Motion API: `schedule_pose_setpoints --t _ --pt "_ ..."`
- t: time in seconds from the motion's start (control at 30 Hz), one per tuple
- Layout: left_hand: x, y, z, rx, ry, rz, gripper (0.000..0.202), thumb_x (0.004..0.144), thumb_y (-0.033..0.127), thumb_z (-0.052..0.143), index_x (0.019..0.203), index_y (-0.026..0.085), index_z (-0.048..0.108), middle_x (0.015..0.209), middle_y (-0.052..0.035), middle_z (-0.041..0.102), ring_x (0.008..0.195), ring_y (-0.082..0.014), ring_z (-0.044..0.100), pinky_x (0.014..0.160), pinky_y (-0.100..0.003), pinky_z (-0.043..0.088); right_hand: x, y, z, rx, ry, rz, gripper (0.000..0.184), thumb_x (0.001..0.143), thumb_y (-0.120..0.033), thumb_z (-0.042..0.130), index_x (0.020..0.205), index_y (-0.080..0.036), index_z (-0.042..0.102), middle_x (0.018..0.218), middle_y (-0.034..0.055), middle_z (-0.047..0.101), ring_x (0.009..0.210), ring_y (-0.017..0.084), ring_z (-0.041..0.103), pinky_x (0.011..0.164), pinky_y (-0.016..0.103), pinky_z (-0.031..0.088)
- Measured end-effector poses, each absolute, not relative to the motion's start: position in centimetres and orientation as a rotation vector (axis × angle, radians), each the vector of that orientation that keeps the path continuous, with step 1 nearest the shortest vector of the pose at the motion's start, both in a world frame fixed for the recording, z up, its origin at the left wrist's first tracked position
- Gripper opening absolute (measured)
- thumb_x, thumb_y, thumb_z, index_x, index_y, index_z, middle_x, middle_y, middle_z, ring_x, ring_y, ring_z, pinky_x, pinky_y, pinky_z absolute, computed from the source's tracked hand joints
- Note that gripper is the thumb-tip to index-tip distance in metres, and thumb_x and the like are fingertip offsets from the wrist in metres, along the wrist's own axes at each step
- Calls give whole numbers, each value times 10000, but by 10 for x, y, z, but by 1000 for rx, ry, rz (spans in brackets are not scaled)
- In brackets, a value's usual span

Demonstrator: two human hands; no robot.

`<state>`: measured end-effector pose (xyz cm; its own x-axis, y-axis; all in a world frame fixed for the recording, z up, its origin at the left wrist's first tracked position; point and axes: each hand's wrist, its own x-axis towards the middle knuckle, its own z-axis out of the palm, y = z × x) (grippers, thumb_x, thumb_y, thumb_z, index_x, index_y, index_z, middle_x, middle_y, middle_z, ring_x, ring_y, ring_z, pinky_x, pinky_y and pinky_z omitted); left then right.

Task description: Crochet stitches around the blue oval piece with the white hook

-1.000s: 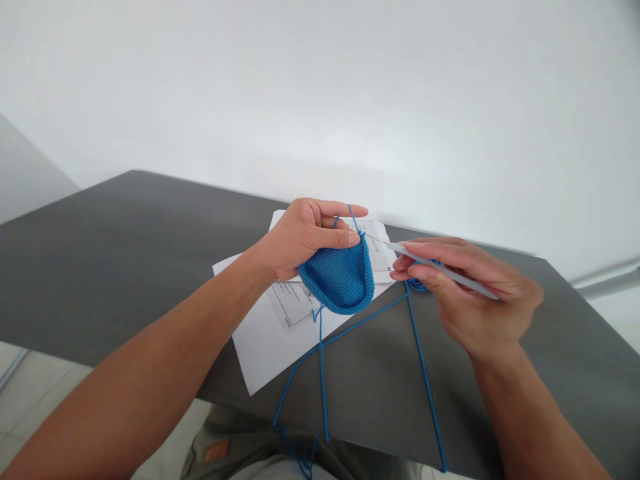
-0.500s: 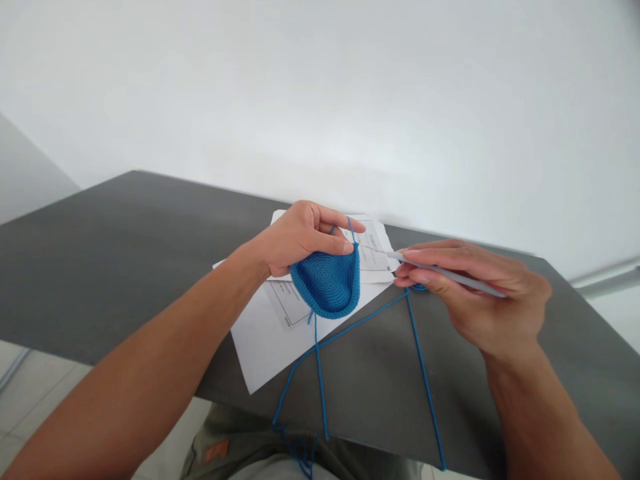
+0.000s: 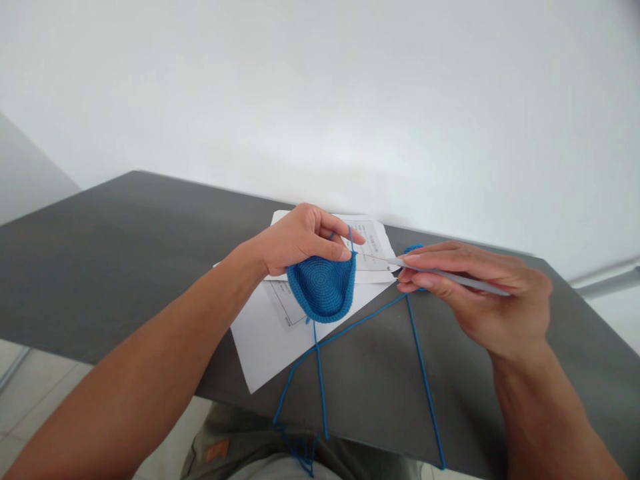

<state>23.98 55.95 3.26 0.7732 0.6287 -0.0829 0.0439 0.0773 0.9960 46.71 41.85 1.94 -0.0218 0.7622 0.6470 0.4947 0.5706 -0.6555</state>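
My left hand (image 3: 300,240) pinches the upper edge of a round blue crochet piece (image 3: 321,288), thumb pressed on its rim, with a strand of blue yarn looped over the forefinger. My right hand (image 3: 475,293) grips a thin grey crochet hook (image 3: 440,273) like a pencil; its metal tip reaches the piece's top right edge. Blue yarn (image 3: 423,373) runs from under my right fingers down across the table and off its near edge toward my lap, where it crosses another strand.
White printed paper sheets (image 3: 260,340) lie on the dark grey table (image 3: 125,253) beneath the crochet piece. A white wall stands behind the table's far edge. My trousers and a tangle of yarn (image 3: 300,453) show below the near edge.
The crochet piece and my left hand have shifted slightly left and down. My right hand has drawn the hook back to the right, and a bit of yarn now shows above its fingers.
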Motion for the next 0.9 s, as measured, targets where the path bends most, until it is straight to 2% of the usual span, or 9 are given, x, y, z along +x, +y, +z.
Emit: schedule_pose_setpoints --t 0.2,0.33,0.43,0.53,0.77,0.9 --pt "241 560 31 1466 569 482 272 669 166 877 939 141 857 668 -30 704 564 -103 583 487 -202 404 467 418 18 -1054 -1549 462 199 846 -167 832 1020 -264 839 932 50 817 688 202 784 595 346 704" --pt "241 560 32 1436 563 492 252 679 144 867 930 129 851 694 -41 726 595 -113 608 512 -206 432 463 425 16 -993 -1338 684 95 861 -264 834 946 -220 837 753 44 804 615 181 773 550 283 688" --pt "244 556 31 1381 562 537 247 682 138 865 928 126 845 718 -49 748 617 -119 630 549 -215 463 454 433 11 -936 -1156 849 167 853 -354 839 893 -193 821 727 48 805 560 145 739 491 218 643" --pt "251 548 28 1330 568 657 244 701 144 857 943 132 836 634 3 690 570 -87 587 543 -199 436 443 440 3 -907 -998 965 217 843 -399 842 902 -193 805 775 36 813 575 96 714 518 159 625" --pt "267 532 19 1304 588 771 250 705 163 837 951 126 818 706 -22 739 611 -125 628 592 -246 471 426 443 -4 -890 -915 947 187 866 -382 819 909 -202 795 810 13 795 569 76 665 488 140 613" --pt "268 529 20 1237 555 779 257 667 126 845 922 126 810 773 -43 763 692 -153 681 653 -262 520 425 442 -3 -869 -882 898 178 863 -380 825 920 -213 803 830 7 800 616 78 691 555 148 645"
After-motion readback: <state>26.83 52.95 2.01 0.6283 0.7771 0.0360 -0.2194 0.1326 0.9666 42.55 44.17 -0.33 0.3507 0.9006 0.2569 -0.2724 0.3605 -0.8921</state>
